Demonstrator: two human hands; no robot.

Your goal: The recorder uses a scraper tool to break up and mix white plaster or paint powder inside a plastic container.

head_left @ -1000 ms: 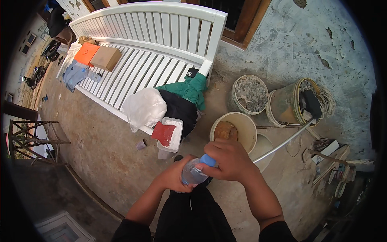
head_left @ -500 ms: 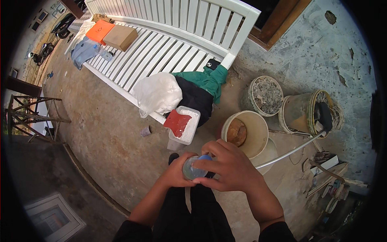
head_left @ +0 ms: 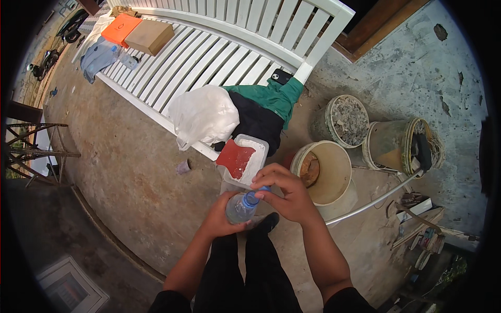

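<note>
My left hand is wrapped round a clear plastic bottle, tilted with its open blue-ringed mouth toward my right hand. Between the thumb and fingers of that right hand is a blue bottle cap, mostly covered by the fingers. It sits just beside the mouth. Just beyond my hands stands a clear plastic tub of white powder. A red plastic scraper lies in the tub, over its left side.
A white slatted bench bears a white plastic bag, green cloth, a phone and boxes. To the right are an open bucket, a rubble bucket and a tipped bucket. A pale pipe slants nearby.
The blue cap has come off the bottle's mouth and moved slightly right in my right hand. The bottle has tilted, showing its open neck. My view has shifted a little.
</note>
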